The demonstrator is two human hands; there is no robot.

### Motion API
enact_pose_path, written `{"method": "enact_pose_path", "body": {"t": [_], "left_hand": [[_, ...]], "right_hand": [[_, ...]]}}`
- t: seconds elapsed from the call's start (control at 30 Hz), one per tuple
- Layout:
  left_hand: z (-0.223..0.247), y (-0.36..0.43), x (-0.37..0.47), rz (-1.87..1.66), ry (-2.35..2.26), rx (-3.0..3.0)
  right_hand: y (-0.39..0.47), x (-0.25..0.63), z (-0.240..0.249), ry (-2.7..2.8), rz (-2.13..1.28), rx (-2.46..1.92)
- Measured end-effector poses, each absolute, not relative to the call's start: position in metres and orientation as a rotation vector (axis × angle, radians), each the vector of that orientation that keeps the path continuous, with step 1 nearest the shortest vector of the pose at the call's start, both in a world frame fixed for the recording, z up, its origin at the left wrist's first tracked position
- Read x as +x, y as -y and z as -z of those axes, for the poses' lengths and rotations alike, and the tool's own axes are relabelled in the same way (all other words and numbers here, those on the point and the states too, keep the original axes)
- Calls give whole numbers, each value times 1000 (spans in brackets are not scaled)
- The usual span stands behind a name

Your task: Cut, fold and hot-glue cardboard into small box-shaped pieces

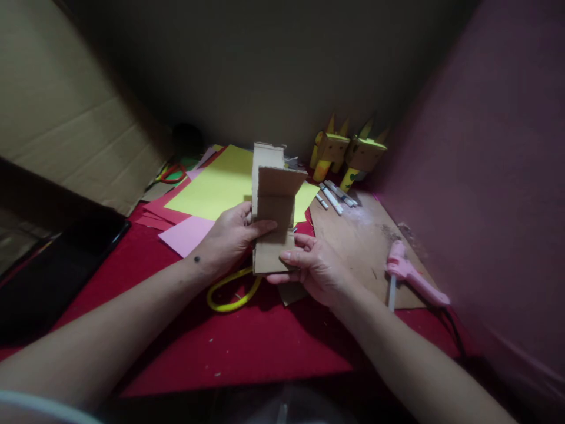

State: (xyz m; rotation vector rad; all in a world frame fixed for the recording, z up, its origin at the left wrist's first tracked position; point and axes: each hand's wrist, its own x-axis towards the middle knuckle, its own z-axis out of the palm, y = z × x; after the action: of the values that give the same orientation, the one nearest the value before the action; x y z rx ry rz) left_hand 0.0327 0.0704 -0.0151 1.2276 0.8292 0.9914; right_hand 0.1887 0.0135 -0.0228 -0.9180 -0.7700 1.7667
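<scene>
A folded piece of brown cardboard (276,206), with upright flaps along its left side and top, is held up in both hands over the table. My left hand (236,235) grips its left edge, thumb across the front face. At the lower right corner, my right hand (315,262) pinches the cardboard between thumb and fingers. Just below it lies a yellow loop-shaped handle (233,306), partly covered by the cardboard and my left hand. Yellow paper (212,188) lies behind the cardboard, on top of pink and red sheets.
A pink glue gun (415,274) rests on a brown board (353,247) at the right, near several white markers (333,197). Cardboard figures (364,153) with yellow legs stand at the back. Red-handled scissors (172,174) lie back left; a black flat object (66,277) lies left.
</scene>
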Motion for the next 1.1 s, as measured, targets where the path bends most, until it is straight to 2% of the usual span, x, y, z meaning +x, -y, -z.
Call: {"method": "enact_pose_path", "body": {"t": [0.37, 0.73, 0.93, 1.1], "left_hand": [[13, -69, 32, -1000, -809, 1191], [10, -66, 30, -726, -652, 992], [9, -62, 32, -765, -644, 962], [4, -61, 28, -887, -730, 1228]], "right_hand": [[-15, 187, 20, 730, -1743, -941], [-14, 187, 21, 762, -1618, -897], [-11, 184, 26, 808, -1499, -894], [-6, 184, 24, 879, -1436, -894]]}}
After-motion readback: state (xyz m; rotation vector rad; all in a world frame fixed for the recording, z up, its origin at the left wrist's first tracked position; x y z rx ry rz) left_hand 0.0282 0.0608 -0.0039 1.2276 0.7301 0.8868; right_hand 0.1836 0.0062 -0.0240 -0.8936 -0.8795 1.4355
